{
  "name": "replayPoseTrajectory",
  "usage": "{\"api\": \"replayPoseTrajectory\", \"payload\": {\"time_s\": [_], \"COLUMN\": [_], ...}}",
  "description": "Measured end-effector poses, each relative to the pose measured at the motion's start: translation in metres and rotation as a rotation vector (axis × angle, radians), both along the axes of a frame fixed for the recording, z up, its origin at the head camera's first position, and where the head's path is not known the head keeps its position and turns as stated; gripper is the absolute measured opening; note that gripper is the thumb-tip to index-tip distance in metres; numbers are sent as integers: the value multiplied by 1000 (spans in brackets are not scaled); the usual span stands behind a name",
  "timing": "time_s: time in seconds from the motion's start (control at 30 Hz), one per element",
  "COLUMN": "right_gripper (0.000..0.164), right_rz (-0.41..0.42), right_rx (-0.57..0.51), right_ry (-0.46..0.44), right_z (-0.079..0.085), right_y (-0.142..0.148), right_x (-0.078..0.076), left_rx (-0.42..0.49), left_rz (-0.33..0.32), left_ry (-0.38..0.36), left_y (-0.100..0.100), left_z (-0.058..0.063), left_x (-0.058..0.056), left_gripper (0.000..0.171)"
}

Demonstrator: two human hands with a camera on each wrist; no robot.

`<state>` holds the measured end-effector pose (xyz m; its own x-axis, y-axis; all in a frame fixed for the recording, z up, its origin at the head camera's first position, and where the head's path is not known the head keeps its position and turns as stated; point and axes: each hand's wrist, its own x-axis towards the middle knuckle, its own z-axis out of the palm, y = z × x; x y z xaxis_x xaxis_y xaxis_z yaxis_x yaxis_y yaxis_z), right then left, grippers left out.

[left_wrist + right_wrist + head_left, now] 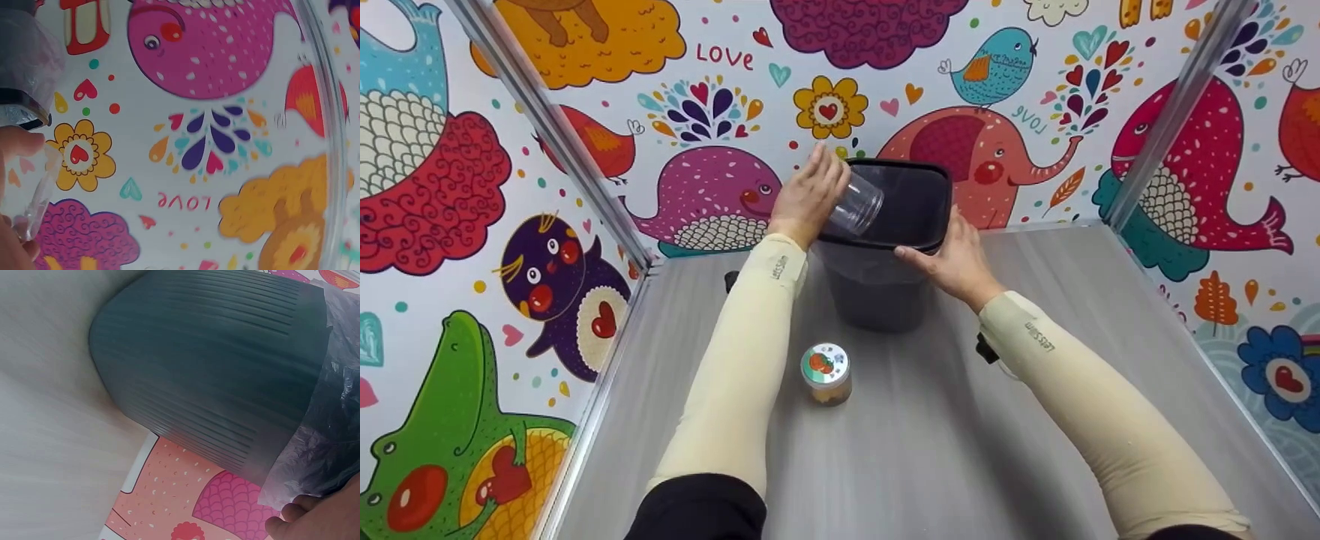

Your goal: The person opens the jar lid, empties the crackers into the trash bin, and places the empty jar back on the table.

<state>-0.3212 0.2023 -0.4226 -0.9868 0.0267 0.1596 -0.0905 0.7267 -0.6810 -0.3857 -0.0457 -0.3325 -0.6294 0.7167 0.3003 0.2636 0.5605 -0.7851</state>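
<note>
1. Left hand (808, 193): fingers hold a clear cup (856, 205), tilted at the black bin's (877, 300) mouth.
2. Right hand (958, 262): fingers grip the black bin's rim.
3. Lidded jar (826, 375) stands on the worktop (900, 450).

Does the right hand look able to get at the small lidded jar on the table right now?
Probably yes, once it lets go: the right hand grips the rim of the bin, but the jar stands in front of it with no visible obstacle between.
</note>
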Motion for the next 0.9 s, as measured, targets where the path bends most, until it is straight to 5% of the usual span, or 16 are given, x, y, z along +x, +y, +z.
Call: {"api": "replayPoseTrajectory", "payload": {"time_s": [0.17, 0.43, 0.7, 0.9], "right_gripper": [130, 127, 124, 123], "right_rz": [10, 11, 11, 9], "right_rx": [-1, 1, -25, -20], "right_ry": [31, 59, 84, 96], "right_z": [0, -1, -2, -1], "right_y": [-1, 1, 0, -1], "right_x": [0, -1, -1, -1], "left_rx": [469, 1130, 1507, 1574], "left_rz": [26, -16, -104, -192], "left_ry": [-133, -185, -260, -305], "left_y": [-11, -17, -6, 9], "left_z": [-9, -35, -73, -107], "left_x": [7, 30, 78, 118], "left_gripper": [67, 78, 88, 91]}}
